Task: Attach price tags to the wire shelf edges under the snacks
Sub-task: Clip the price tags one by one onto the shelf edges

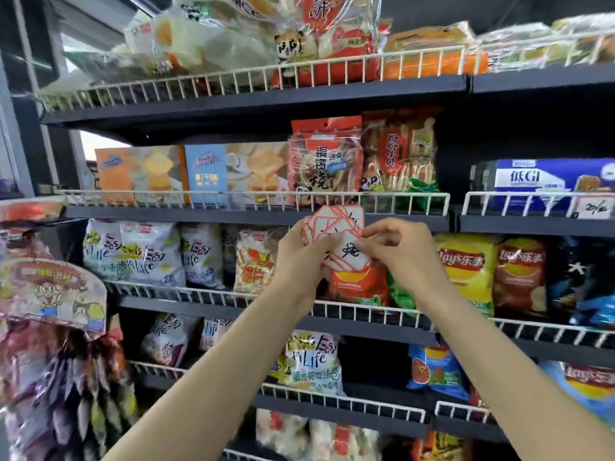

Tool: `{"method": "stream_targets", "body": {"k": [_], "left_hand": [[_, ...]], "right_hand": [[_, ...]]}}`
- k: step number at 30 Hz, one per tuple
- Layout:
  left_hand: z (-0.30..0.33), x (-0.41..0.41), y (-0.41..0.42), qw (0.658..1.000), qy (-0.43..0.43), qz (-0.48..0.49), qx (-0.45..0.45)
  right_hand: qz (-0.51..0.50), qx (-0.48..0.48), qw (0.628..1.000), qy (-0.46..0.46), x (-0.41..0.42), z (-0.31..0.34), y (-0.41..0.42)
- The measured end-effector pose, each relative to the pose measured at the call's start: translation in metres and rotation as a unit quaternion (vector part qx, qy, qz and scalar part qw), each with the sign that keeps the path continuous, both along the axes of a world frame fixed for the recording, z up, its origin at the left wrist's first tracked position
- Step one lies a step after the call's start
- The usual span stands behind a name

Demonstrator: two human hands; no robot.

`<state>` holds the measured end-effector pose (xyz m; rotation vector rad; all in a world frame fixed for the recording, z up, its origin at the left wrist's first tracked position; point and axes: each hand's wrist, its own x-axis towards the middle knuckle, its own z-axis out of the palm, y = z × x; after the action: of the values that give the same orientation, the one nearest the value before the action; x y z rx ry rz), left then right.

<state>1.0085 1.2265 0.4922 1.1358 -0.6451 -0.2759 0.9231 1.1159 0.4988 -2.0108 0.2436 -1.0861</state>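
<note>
Both forearms rise from the lower frame edge toward mid-shelf. Left hand grips a fanned stack of red-bordered price tags, just below the white wire shelf edge. Right hand pinches one handwritten tag at the front of that stack. Tagged wire rail sits right, well apart. Snack bags crowd every tier.

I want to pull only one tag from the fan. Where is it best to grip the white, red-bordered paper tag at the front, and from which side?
Probably pinch the front white, red-bordered paper tag at its free lower-right corner, coming from the right, as the right hand does. The left hand covers the fanned stack of tags at the left, so only that side projects freely.
</note>
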Motion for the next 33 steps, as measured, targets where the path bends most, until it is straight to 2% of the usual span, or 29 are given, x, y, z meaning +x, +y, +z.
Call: {"method": "stream_targets", "body": {"k": [4, 9, 16, 21, 24, 26, 33], "left_hand": [[0.001, 0.008, -0.005, 1.000, -0.002, 0.003, -0.006], [-0.002, 0.022, -0.013, 0.999, -0.044, 0.025, 0.000], [-0.005, 0.041, -0.012, 0.999, -0.026, 0.016, -0.031], [-0.004, 0.056, -0.007, 0.998, -0.031, 0.029, -0.040], [-0.004, 0.068, -0.004, 0.997, -0.028, 0.043, -0.050], [-0.003, 0.074, -0.001, 0.997, -0.028, 0.044, -0.055], [-0.002, 0.080, 0.001, 0.997, -0.046, 0.002, -0.064]], "right_hand": [[0.000, 0.001, 1.000, 0.002, 0.007, 0.001, -0.004], [-0.002, 0.009, 1.000, 0.003, 0.018, 0.000, -0.011], [0.026, 0.047, 0.999, -0.007, 0.029, -0.001, -0.012], [-0.027, -0.029, 0.999, 0.006, 0.036, 0.003, -0.014], [-0.101, -0.080, 0.991, -0.025, 0.040, 0.005, -0.018], [-0.117, -0.097, 0.987, -0.044, 0.043, 0.006, -0.018], [-0.035, -0.023, 0.998, 0.037, 0.062, 0.010, 0.004]]}}
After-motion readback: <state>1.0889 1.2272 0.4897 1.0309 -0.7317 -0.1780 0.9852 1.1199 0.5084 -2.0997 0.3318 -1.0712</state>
